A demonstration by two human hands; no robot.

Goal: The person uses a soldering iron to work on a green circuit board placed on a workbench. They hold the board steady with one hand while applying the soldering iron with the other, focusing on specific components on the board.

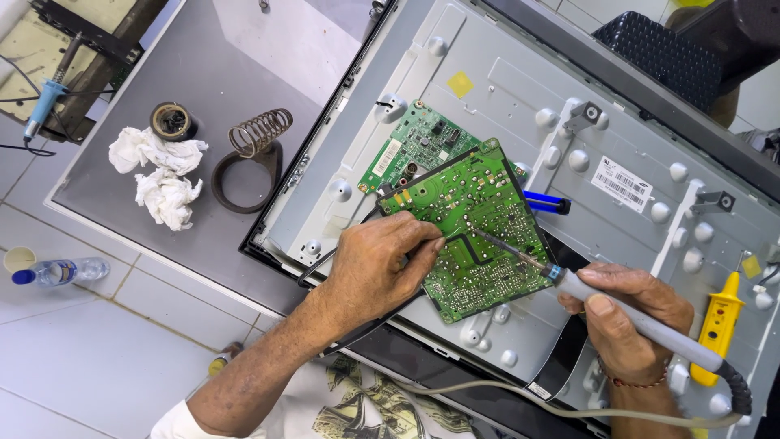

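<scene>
- Nearest to me is the person's printed shirt (pixel 366 402), with a grey cord (pixel 487 398) trailing across it from the soldering iron.
- Right hand (pixel 630 317) is wrapped fully round the grey handle of the soldering iron (pixel 626 313), thumb on top; the thin tip reaches left and comes down on the solder side of the green circuit board (pixel 479 228).
- Left hand (pixel 382 264) rests on the board's near edge, thumb and fingertips pinched together close to the tip. They may hold a strand of solder, but it is too fine for me to be sure.
- That board lies turned over on the grey metal back of a flat screen (pixel 634 97), partly covering a second, smaller green board (pixel 414 142).
- To do this well, I would judge: keep the left palm planted so the board cannot slide, touch only the one joint, and keep the hot shaft away from the fingers, which sit very near it.
- The coiled iron stand (pixel 256 154), crumpled tissues (pixel 158 175) and a solder spool (pixel 172 120) sit well apart on the left; a yellow suction pump (pixel 719 325) lies just beside the right wrist.
</scene>
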